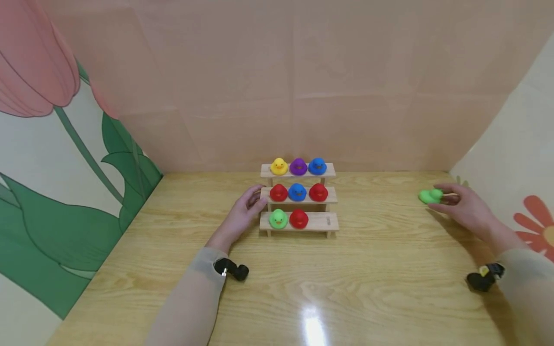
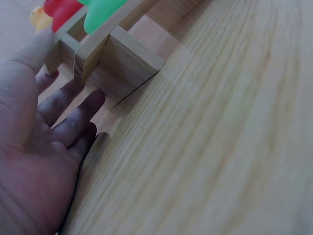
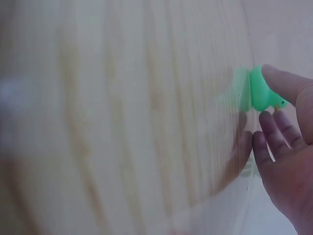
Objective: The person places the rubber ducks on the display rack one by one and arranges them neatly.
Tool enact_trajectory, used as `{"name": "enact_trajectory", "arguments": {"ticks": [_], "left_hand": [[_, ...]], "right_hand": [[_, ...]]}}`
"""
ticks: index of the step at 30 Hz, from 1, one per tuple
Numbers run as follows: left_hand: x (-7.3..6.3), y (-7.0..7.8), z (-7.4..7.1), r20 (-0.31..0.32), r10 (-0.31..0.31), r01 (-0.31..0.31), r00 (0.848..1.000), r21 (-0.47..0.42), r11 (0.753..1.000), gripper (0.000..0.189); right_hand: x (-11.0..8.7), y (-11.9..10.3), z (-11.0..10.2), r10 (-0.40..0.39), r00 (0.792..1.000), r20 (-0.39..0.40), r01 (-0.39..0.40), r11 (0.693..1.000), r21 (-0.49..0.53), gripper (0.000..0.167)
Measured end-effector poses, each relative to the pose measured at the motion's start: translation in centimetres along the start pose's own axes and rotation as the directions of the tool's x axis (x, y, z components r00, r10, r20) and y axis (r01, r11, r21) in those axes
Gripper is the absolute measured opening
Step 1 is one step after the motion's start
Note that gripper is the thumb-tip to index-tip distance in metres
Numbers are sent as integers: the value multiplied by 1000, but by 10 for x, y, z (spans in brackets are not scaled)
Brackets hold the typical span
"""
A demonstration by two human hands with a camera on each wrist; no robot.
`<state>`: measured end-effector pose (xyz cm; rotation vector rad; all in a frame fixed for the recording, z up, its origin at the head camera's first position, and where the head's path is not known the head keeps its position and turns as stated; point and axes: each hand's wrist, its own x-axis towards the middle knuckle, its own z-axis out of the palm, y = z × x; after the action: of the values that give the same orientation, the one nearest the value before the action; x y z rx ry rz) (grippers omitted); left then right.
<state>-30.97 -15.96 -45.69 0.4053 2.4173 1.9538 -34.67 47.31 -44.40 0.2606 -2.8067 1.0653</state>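
Observation:
A three-tier wooden stand (image 1: 298,207) carries small toy ducks. Yellow (image 1: 279,166), purple (image 1: 298,166) and blue ducks sit on top. In the middle, a blue duck (image 1: 297,192) is between two red ones. The bottom step has a green duck (image 1: 278,218) and a red duck (image 1: 299,218) to its right. My left hand (image 1: 244,209) rests at the stand's left end, its fingers loosely extended beside the wood (image 2: 129,61). Far right, another green duck (image 1: 430,196) lies on the table. My right hand (image 1: 465,206) reaches around it, thumb and fingers spread on either side.
The wood-grained table (image 1: 376,269) runs back to a pinkish-brown sheet (image 1: 294,96). A wall with printed green leaves and a pink tulip (image 1: 39,62) borders the left. Another wall with a red flower (image 1: 536,223) stands close to my right hand.

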Motion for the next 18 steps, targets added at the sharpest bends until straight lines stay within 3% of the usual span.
{"name": "enact_trajectory", "arguments": {"ticks": [18], "left_hand": [[0, 0, 0, -2, 4, -4, 1000, 6, 1000, 72]], "right_hand": [[0, -10, 7, -31, 999, 8, 31, 1000, -6, 67]]}}
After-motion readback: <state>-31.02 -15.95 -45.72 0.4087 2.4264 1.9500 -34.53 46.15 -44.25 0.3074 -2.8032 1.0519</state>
